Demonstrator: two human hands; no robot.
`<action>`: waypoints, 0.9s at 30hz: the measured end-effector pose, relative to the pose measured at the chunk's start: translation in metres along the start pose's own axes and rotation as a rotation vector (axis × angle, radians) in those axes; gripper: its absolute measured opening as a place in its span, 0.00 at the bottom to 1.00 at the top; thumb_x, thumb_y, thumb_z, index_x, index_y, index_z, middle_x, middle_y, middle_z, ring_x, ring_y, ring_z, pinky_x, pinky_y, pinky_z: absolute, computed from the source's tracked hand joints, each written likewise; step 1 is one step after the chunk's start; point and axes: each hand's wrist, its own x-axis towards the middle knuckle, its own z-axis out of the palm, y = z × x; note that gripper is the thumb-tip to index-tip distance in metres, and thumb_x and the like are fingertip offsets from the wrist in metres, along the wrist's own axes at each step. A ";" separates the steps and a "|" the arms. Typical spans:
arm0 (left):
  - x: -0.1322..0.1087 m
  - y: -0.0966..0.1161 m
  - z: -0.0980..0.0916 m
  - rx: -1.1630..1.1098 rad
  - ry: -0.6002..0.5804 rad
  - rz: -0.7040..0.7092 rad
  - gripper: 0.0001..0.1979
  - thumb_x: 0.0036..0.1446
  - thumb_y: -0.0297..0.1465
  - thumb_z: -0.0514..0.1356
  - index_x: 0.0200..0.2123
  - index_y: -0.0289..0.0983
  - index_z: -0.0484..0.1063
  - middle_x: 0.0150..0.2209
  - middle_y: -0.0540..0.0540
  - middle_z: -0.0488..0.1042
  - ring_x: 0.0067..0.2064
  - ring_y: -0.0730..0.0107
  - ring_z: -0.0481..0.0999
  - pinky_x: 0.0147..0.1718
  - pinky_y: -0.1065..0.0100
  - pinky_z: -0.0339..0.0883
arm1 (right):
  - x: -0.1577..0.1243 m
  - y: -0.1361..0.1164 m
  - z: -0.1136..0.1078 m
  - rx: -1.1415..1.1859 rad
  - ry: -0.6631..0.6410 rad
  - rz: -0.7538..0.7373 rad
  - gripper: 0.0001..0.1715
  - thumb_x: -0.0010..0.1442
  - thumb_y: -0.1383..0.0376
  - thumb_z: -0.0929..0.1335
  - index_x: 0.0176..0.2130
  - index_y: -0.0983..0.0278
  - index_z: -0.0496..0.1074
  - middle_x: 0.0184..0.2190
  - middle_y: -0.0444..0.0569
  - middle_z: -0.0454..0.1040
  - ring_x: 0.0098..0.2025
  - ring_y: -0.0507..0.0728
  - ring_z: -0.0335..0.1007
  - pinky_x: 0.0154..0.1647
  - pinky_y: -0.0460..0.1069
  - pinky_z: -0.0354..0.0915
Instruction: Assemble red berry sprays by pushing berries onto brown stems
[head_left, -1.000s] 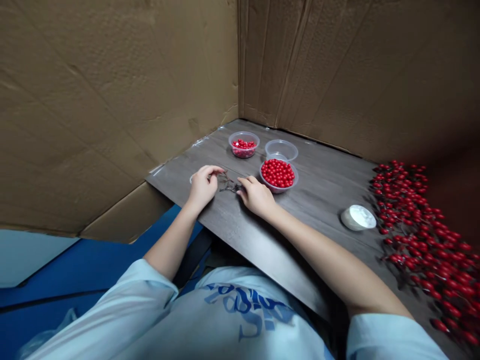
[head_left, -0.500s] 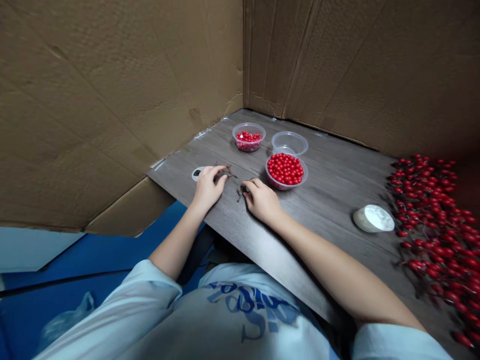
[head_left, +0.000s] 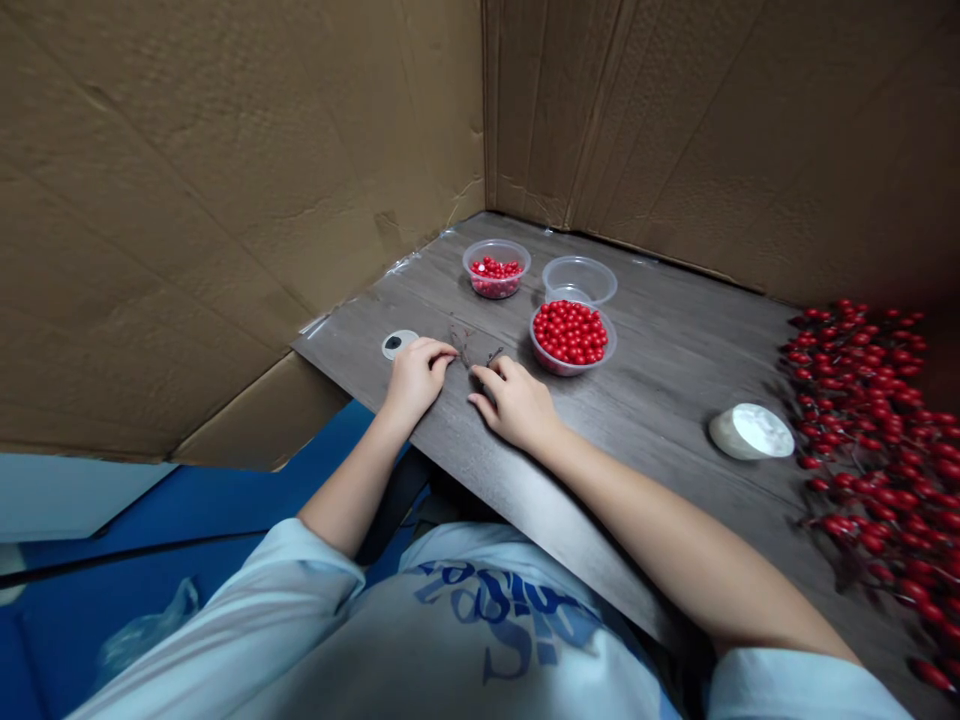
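My left hand (head_left: 416, 380) and my right hand (head_left: 514, 405) rest close together near the front edge of a dark wood-grain tabletop (head_left: 675, 350). Thin dark branched stems (head_left: 469, 350) rise between them. My left fingertips reach the stems' near end, and my right fingertips seem to pinch a lower stem end. A small white disc with a dark centre (head_left: 399, 344) lies just beyond my left hand. A clear tub full of glossy red beads (head_left: 571, 335) sits just beyond my right hand.
Behind stand a clear tub holding a few red beads (head_left: 495, 270) and an empty clear tub (head_left: 579, 280). To the right are a white round lid (head_left: 751, 432) and a heap of red berry sprays (head_left: 862, 470). Cardboard walls (head_left: 225, 170) enclose the far and left sides.
My hands have drawn closer together around the stems, which now stand more upright between them. My left hand has moved right, off the white disc. The view has shifted slightly.
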 end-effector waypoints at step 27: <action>-0.002 -0.003 0.002 0.006 0.064 0.029 0.07 0.54 0.25 0.56 0.31 0.35 0.75 0.34 0.47 0.77 0.39 0.72 0.74 0.41 0.70 0.67 | 0.002 0.006 0.009 0.109 0.079 0.052 0.11 0.62 0.65 0.61 0.41 0.64 0.69 0.38 0.50 0.71 0.41 0.56 0.67 0.37 0.48 0.61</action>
